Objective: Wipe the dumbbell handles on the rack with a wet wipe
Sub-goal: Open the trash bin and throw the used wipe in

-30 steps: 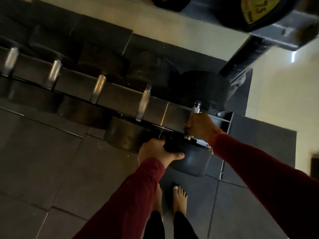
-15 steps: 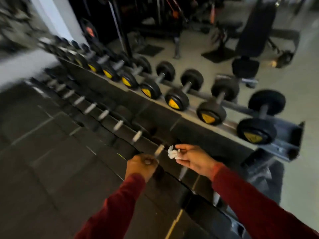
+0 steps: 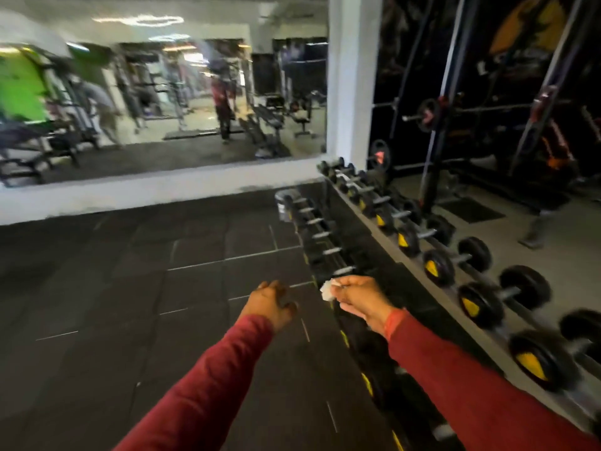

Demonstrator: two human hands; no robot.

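1. My two arms in red sleeves (image 3: 208,382) reach forward over the dark floor mats (image 3: 136,288) of a gym.
2. My left hand (image 3: 270,302) hangs above the mats, fingers loosely curled, holding nothing and touching nothing.
3. My right hand (image 3: 359,299) pinches a crumpled white wipe (image 3: 327,291) between thumb and fingertips, the wipe sticking out to the left of the hand.
4. The wipe sits just short of a steel handle (image 3: 344,270) on the lower tier of the rack (image 3: 387,281), near it; whether it touches I cannot tell.
5. The rack runs from near right to far centre. Its lower tier holds a row of dark dumbbells with bare handles; its upper tier carries black dumbbells (image 3: 439,266) with yellow end labels.
6. Beyond the rack on the right stands a barbell frame (image 3: 435,131) against a dark wall.
7. On the far left a wall mirror (image 3: 162,102) shows blurred benches, machines and people.
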